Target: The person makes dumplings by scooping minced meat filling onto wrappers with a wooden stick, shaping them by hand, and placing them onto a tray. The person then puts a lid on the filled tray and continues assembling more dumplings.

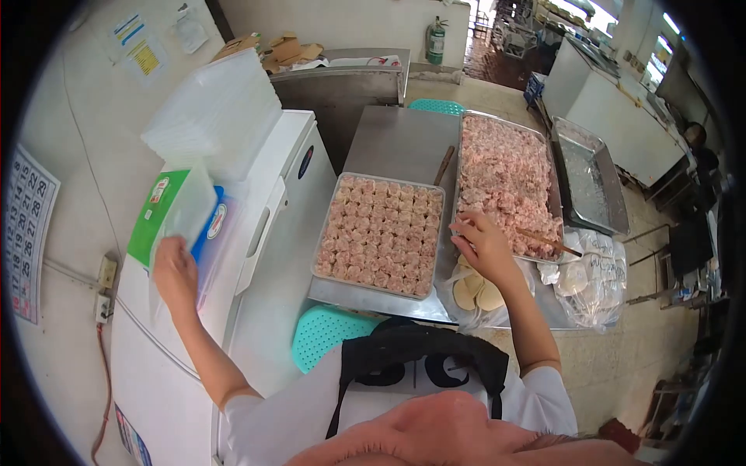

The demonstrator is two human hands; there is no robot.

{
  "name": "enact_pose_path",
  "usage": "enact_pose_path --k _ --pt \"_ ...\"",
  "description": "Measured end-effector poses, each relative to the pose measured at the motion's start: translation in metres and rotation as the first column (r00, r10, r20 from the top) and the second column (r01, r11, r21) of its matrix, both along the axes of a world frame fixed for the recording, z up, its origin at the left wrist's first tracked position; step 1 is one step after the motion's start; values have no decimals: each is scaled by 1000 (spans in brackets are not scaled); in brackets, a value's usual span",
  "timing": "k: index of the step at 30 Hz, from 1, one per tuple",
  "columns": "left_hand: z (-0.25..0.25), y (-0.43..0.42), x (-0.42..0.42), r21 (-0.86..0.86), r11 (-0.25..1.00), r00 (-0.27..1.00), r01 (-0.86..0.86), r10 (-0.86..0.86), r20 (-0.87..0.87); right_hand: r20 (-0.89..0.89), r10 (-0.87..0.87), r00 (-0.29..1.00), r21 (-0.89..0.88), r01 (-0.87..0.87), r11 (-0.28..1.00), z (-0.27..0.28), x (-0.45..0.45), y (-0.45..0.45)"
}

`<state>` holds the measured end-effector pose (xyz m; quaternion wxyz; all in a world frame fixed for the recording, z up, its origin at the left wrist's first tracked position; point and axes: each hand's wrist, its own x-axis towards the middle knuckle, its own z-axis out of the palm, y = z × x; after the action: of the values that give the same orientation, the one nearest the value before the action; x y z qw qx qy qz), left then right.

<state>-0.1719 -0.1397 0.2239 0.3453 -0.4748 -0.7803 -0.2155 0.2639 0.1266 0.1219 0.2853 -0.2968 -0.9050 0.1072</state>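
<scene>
At the left, my left hand (176,270) pinches the edge of a clear plastic sheet (191,203) lying over green and blue plastic packets on the white freezer. My right hand (488,247) hovers by the near left corner of a tray of minced meat (505,167), its fingers apart and nothing visible in them. Below that hand, round dough wrappers (472,291) sit in a clear bag. Between my hands, a tray of shaped meat dumplings (379,233) rests on the steel table. A wooden-handled spreader (544,239) lies across the meat's near end.
A stack of clear plastic trays (221,109) stands on the freezer (291,155). Another wooden handle (444,165) lies beyond the dumplings. To the right are bagged goods (594,279) and a metal tray (590,175). A turquoise stool (330,335) is tucked below the table.
</scene>
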Motion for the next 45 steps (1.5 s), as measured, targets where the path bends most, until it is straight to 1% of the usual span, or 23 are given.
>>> enact_pose_path --k 2,6,8,9,10,11,12,14,15,17,18,20,21,23,26,30,32,36,38,40,42,43,45 --pt "12 -1 57 -51 981 981 188 -190 -38 -143 54 988 -55 -62 997 2 -12 -4" --pt "-2 34 105 -261 833 853 488 -519 -62 -239 87 967 -71 -107 992 -17 -32 -2" --pt "-27 78 112 -232 728 735 645 -674 -73 -314 28 949 -166 -84 983 -28 -33 0" --pt "-41 102 116 -284 678 693 678 -718 -59 -314 16 949 -169 -73 983 -32 -31 2" --pt "-58 126 119 -334 625 651 706 -758 -43 -377 -83 923 -270 -24 963 -35 -28 4" --pt "-88 155 116 -350 525 567 776 -824 23 -429 -182 885 -369 12 929 -36 -25 8" --pt "-122 178 115 -359 418 476 835 -875 89 -432 -187 882 -371 15 929 -37 -24 11" --pt "-173 201 125 -354 284 378 891 -896 234 -461 -266 846 -334 113 936 -36 -24 19" --pt "-178 200 132 -359 279 374 891 -899 229 -468 -271 841 -332 117 936 -37 -25 23" --pt "-189 189 147 -497 162 382 853 -841 383 -316 -204 927 -281 114 953 -42 -28 32" --pt "-187 187 152 -499 151 374 853 -845 383 -317 -215 924 -283 124 951 -46 -32 37" --pt "-180 180 161 -480 134 382 867 -797 468 -86 -41 995 -100 32 994 -57 -44 46" --pt "-182 181 163 -482 127 378 867 -799 468 -88 -48 995 -101 39 994 -68 -52 51" --pt "-185 183 163 -537 114 417 836 -769 485 165 -94 982 -39 101 994 -95 -71 64" --pt "-173 179 174 -600 113 494 792 -696 521 285 -103 953 84 82 993 -129 -96 89" --pt "-188 170 182 -551 106 469 828 -669 576 240 -158 958 156 122 980 -134 -122 106" --pt "-189 168 181 -552 84 448 829 -691 567 237 -221 946 95 204 974 -147 -133 116" --pt "-190 169 177 -494 129 424 860 -720 549 282 -173 944 -18 186 982 -136 -133 119" --pt "-179 178 171 -357 -63 206 932 -717 666 318 -123 940 -23 138 990 -134 -130 117" --pt "-176 207 156 -263 28 187 964 -777 602 296 -132 946 -12 141 990 -141 -129 114" --pt "-160 250 127 -209 303 364 930 -674 643 281 -144 949 4 149 989 -143 -128 114" --pt "-168 279 110 -61 397 337 916 -677 654 281 -142 949 -8 150 989 -139 -128 112" --pt "-202 332 61 -41 575 527 817 -716 459 283 -151 947 -18 162 987 -138 -129 111"
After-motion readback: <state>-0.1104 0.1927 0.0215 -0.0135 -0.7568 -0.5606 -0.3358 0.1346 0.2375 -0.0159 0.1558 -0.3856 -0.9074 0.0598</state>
